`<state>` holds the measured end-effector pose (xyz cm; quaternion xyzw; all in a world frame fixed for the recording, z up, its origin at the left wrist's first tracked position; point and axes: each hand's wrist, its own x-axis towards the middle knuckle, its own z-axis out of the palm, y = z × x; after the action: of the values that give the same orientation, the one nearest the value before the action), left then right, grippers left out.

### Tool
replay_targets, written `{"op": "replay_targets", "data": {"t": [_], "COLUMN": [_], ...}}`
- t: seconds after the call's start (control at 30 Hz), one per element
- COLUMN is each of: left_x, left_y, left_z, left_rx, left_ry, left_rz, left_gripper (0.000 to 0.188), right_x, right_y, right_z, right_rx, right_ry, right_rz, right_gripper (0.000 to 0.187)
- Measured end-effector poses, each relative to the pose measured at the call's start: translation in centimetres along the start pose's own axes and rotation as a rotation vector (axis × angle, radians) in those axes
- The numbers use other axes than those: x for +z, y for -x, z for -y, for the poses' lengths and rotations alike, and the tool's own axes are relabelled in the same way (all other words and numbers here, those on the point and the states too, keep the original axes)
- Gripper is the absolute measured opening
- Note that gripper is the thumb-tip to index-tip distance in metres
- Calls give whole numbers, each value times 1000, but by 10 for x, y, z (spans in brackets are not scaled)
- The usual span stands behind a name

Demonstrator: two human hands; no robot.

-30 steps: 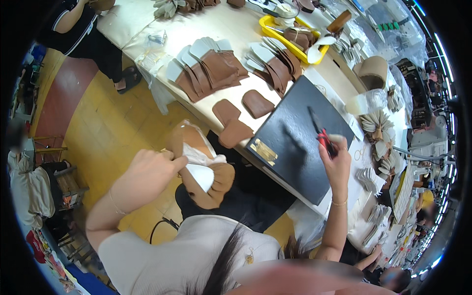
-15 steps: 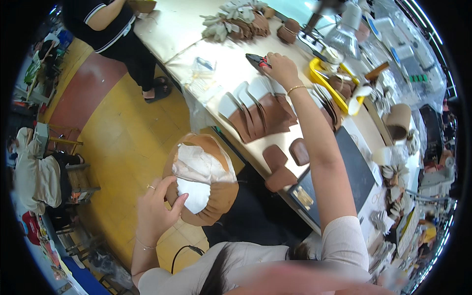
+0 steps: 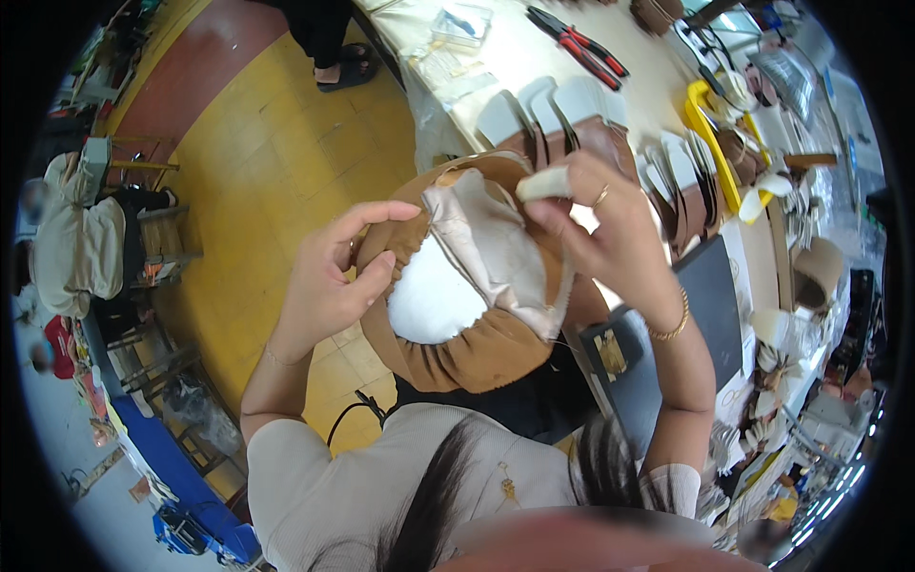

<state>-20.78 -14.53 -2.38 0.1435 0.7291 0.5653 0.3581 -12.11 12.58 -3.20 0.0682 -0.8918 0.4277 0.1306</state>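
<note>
Two bare hands meet over one brown suede shoe upper (image 3: 477, 357), held up in front of the person's chest, just off the near edge of the bench (image 3: 496, 67). The upper is soft and matte, its lower rim gathered into small puckered folds around a smooth white rounded form (image 3: 429, 296) that shows through the opening. A pale, slightly shiny beige lining (image 3: 491, 243) lies creased across the top of the upper. The left hand (image 3: 329, 276) sits at the upper's left side, wrist bent back, thumb and curled fingers pinching the suede edge, forefinger stretched out above it. The right hand (image 3: 615, 234) comes over the upper's right side, fingers closed on the lining, with a white covering on one fingertip (image 3: 545, 183), a ring and a gold bracelet (image 3: 672, 324). Beyond the upper, on the bench, stand rows of brown leather pieces with pale grey tips (image 3: 562, 110), red-handled pliers (image 3: 581, 43) and a yellow tray (image 3: 710, 143).
</note>
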Motion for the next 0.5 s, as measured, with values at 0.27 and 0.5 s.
{"op": "replay_targets", "data": {"t": [0.27,0.5], "left_x": [79,167], "left_y": [16,44], "left_z": [-10,0], "left_rx": [536,513], "left_ry": [-76,-25], "left_rz": [225,419], "left_gripper": [38,47], "right_x": [19,19], "right_y": [92,196], "right_z": [50,63], "right_rx": [280,247], "right_ry": [-243,-207], "right_rz": [-308,-808], "right_gripper": [22,13]}}
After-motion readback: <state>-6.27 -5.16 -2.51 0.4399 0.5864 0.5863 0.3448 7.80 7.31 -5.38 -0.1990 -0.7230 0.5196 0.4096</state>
